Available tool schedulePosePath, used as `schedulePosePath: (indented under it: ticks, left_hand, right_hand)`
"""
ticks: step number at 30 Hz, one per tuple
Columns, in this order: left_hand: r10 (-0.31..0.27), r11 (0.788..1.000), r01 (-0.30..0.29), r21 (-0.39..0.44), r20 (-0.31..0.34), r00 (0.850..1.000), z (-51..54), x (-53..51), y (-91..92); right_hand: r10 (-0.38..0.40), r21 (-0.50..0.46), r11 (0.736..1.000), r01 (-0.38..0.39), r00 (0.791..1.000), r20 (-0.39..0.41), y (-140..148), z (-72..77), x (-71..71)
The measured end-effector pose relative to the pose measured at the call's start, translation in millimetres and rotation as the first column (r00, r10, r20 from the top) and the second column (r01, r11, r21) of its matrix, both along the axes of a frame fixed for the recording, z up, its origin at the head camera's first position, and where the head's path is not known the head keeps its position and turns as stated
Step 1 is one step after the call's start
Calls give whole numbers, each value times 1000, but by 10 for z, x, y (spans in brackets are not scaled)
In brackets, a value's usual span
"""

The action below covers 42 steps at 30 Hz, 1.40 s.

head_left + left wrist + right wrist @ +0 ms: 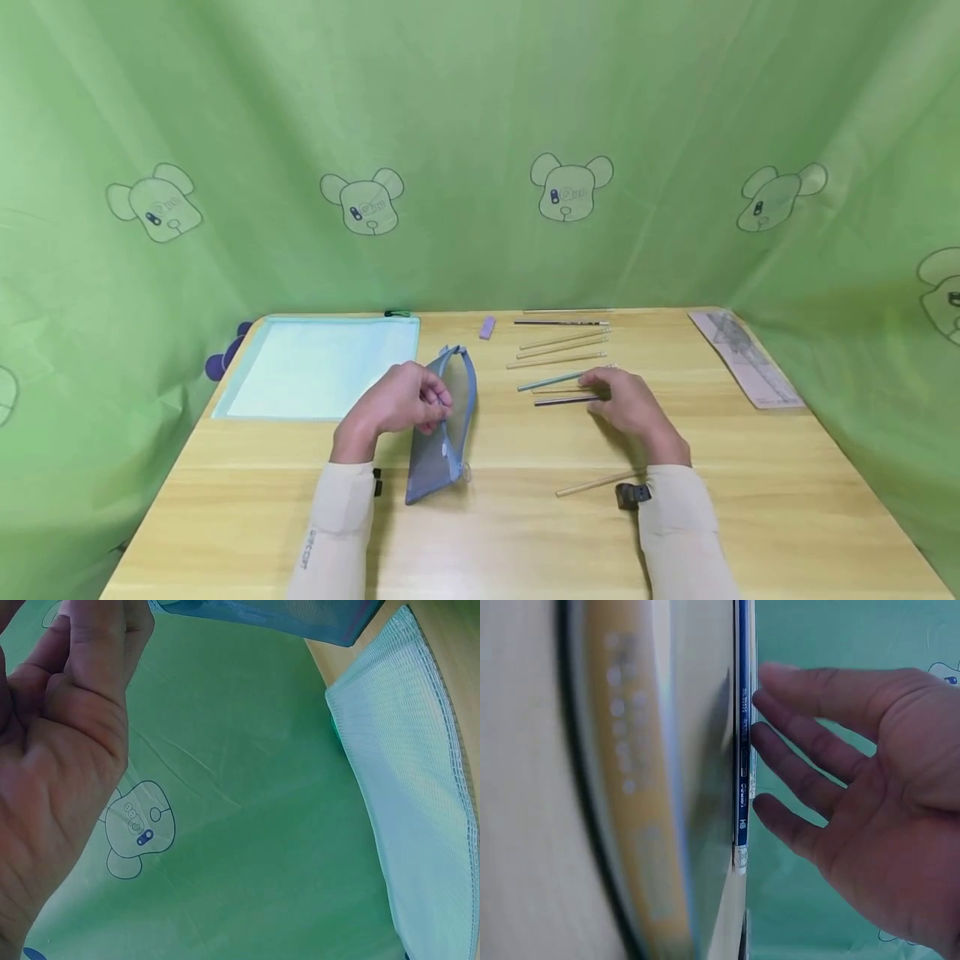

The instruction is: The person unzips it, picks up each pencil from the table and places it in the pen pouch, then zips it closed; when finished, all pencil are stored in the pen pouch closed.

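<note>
In the head view, my left hand point(401, 404) pinches the edge of a blue mesh zipper pouch point(435, 458), held tilted up with its mouth gaping to the right. My right hand point(630, 408) is low over the right end of a dark pencil point(558, 402) and a teal pencil point(547, 382); a thin wooden pencil lies between them. In the right wrist view its fingers are spread, tips beside a blue pencil marked HB point(742, 750); whether they touch it I cannot tell. A plain wooden pencil point(592, 485) lies near the right wrist, large and blurred in that wrist's view.
A pale mesh zipper bag point(322, 367) lies flat at back left. Behind the right hand are a purple eraser point(487, 327), several wooden pencils point(558, 361) and a black pencil point(558, 322). A pinkish flat sheet point(746, 360) lies at the right edge. Green curtain surrounds the table.
</note>
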<state>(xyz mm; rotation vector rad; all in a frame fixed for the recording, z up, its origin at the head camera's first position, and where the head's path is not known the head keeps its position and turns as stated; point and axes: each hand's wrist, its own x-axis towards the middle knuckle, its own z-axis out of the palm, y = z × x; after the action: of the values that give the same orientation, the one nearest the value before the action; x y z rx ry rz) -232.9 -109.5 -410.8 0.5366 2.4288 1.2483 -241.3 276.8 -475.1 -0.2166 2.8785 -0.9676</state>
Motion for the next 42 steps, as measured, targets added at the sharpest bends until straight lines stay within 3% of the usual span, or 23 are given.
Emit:
schedulePosePath:
  ticks: [5,13,20,42]
  left_hand:
    - [24,1000,-24,3,-4,1000,36,-20,-22]
    - [12,1000,-12,-23,-2,1000,-18,42,-80]
    - [15,1000,-16,-14,-15,1000,33,8,-68]
    - [-5,1000,4,-18,-42,999,24,2,-39]
  right_hand:
    - [-9,42,999,10,1000,-27,6,42,-50]
    - [-30,83,996,27,999,30,9,-79,23]
    - [-35,89,995,34,999,13,28,-10,-11]
    - [-61,172,984,54,998,31,59,21,10]
